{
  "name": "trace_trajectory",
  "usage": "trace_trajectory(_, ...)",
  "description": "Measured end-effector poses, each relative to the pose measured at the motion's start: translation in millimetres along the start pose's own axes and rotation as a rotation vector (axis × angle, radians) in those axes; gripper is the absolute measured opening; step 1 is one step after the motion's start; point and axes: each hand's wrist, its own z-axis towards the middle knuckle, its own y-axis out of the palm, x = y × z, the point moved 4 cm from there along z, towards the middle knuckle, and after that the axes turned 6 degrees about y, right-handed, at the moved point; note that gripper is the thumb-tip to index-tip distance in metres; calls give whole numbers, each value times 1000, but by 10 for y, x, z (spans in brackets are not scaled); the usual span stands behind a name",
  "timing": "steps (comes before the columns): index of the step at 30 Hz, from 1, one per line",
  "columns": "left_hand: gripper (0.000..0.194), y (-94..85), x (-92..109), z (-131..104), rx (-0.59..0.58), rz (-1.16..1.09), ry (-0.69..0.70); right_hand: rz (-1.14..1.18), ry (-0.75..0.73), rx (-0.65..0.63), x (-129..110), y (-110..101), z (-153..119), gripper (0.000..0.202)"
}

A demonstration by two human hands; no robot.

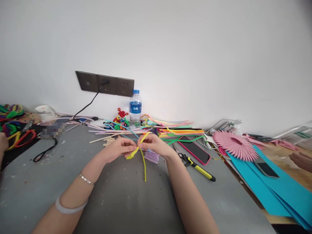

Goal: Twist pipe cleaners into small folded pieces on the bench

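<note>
Between my two hands is a yellow pipe cleaner (144,165), with one end hanging down and another sticking up. My left hand (119,149) pinches its bunched, folded part. Close beside it, my right hand (153,144) pinches the pipe cleaner where the strands cross. Just behind and below my right hand lies a bundle of short purple pipe cleaners (151,157) on the grey table (117,198). Pale beige pieces (109,140) lie behind my left hand, partly hidden by it.
A water bottle (135,110) stands by the wall near bundled coloured pipe cleaners (181,132). Yellow-handled pliers (200,169) and a pink-cased phone (195,151) lie right. Beyond are a pink paper fan (219,143), blue sheets (270,191) and another person's hand (301,161). Scissors (25,138) lie left.
</note>
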Motion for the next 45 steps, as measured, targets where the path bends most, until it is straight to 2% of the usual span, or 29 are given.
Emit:
trace_trajectory(5,27,74,-36,14,-30,-101,-83,-1,5,-63,-13,64,9,25)
trace_trajectory(13,30,50,29,15,15,16,10,71,3,49,24,91,52,27)
trace_trajectory(18,29,9,30,21,155,-91,53,96,-98,209,-8,116,94,26)
trace_trajectory(22,29,-20,11,41,270,-177,103,27,-207,352,-21,139,120,23)
trace_trajectory(28,33,-40,20,53,487,-251,193,-263,-453,565,-53,199,103,11)
trace_trajectory(33,32,-34,-3,42,622,-324,230,-439,-478,665,-14,277,108,12)
trace_trajectory(36,31,-10,-15,41,654,-387,267,-361,-409,649,60,337,145,12)
trace_trajectory(40,30,1,-8,43,662,-383,310,-54,-308,542,131,386,211,16)
trace_trajectory(43,29,-40,16,37,652,-270,311,124,-277,506,122,317,225,27)
trace_trajectory(45,26,-89,52,22,649,-114,325,168,-222,459,113,239,224,32)
